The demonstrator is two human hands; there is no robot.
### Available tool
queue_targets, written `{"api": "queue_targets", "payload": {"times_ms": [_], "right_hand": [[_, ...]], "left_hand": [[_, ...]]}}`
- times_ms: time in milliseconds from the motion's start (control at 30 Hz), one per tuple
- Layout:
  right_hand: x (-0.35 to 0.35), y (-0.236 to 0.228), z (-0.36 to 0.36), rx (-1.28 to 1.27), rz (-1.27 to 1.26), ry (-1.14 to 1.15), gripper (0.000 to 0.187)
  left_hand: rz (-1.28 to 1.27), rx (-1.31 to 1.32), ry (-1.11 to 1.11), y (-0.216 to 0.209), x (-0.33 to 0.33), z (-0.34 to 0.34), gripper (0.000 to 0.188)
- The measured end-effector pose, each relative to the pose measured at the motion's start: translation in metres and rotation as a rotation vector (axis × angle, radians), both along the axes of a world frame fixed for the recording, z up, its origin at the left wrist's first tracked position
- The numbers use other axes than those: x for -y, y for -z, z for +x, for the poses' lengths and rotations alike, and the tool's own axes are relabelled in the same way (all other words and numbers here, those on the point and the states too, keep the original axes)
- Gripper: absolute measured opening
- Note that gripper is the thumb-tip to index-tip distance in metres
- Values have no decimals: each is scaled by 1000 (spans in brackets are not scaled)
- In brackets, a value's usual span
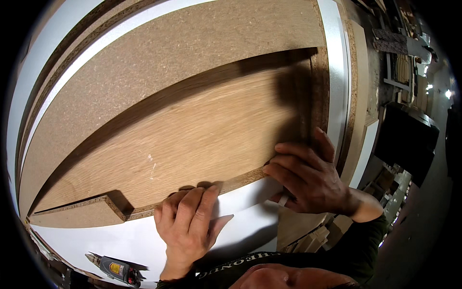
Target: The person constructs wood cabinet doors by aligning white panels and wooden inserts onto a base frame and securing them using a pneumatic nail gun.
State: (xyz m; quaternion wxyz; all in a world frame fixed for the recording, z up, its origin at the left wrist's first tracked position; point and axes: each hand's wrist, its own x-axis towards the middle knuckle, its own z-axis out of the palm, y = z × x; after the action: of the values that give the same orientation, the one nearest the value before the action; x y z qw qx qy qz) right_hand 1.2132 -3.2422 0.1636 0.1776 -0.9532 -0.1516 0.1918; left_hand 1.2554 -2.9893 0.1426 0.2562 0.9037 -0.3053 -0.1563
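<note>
A shallow wooden box-like piece lies before me, with a smooth brown wood-grain base panel [202,130] set inside a chipboard rim. Along its near side runs a chipboard edge strip [245,179] with a white face. My left hand [185,219] curls its fingers over this strip from outside, thumb pointing right. Farther right, my right hand [308,180] bends several fingers over the same strip near the corner. One of its fingers reaches up toward the right-hand rim. A small pale band shows by its lower fingers. The fingertips of my left hand are partly hidden behind the edge.
A broad fibreboard panel [168,58] borders the far side, and a small chipboard block [79,212] sits at the near left corner. On the white surface [67,241] lies a grey tool [115,268] with a pointed tip. Wood offcuts [310,239] are stacked below right.
</note>
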Motion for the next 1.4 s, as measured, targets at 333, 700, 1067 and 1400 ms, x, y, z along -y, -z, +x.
{"api": "queue_targets", "payload": {"times_ms": [333,700,1067,1400], "right_hand": [[-13,-20,-13,129,-52,22,53],[-8,-12,-23,211,-4,40,54],[-11,3,-20,195,-156,36,57],[-13,4,-21,190,-79,58,51]], "left_hand": [[-157,60,-1,-4,-9,-12,54],[297,420,-643,-81,-299,-175,77],[380,189,-772,-17,-349,-175,67],[-168,-468,-498,-166,-137,-96,20]]}}
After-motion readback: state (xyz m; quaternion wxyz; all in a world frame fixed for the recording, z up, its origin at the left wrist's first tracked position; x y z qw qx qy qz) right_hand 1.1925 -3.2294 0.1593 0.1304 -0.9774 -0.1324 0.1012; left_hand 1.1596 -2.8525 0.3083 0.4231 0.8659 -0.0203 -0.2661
